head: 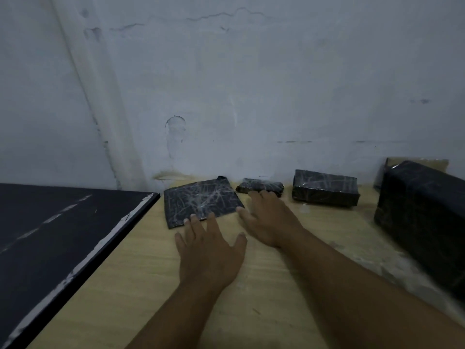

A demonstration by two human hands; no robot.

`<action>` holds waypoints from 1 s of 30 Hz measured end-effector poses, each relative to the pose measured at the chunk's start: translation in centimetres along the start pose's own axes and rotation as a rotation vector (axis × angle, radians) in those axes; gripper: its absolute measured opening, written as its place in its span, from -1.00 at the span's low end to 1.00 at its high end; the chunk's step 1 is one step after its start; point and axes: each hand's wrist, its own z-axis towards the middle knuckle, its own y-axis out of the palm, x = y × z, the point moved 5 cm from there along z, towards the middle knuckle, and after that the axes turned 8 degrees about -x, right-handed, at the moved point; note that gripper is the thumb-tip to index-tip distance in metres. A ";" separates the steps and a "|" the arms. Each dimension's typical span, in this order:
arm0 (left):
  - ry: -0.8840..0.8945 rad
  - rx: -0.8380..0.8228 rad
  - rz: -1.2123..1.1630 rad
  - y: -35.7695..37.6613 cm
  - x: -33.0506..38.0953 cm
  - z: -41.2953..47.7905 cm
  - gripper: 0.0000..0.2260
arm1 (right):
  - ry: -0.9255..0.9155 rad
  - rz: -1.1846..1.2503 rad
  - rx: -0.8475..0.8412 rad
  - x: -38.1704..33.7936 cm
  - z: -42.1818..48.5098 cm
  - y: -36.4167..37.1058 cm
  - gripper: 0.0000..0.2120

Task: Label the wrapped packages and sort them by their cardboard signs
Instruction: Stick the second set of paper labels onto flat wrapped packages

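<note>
A person's left hand is reaching over a pale wooden tabletop, its grip spread and holding nothing, with fingertips touching the near edge of a flat wrapped package lying at 12 o'clock from it. The right hand, at 2 o'clock from the left, is also keeping its grip spread, fingertips at the near side of a small wrapped package by the wall. A medium wrapped package is sitting at 3 o'clock from the small one, a large wrapped package is standing farther toward 3 o'clock, and a black board is lying at 9 o'clock.
</note>
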 end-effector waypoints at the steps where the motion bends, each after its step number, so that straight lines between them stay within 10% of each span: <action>1: -0.004 -0.001 0.001 0.0 -0.1 0.1 -0.18 | -0.013 0.008 0.010 -0.5 0.7 0.2 -0.39; 12: -0.025 0.038 -0.024 0.0 -0.2 0.0 -0.13 | 0.158 0.506 0.080 -3.1 3.0 1.3 -0.37; 18: 0.018 0.105 -0.119 -0.9 -0.1 -1.0 -0.14 | 0.149 0.718 -0.023 -4.5 1.8 1.4 -0.78; 30: 0.002 0.364 -0.661 -3.0 -2.0 -3.2 -0.16 | 0.141 1.094 -0.006 -2.6 -6.5 0.9 -0.88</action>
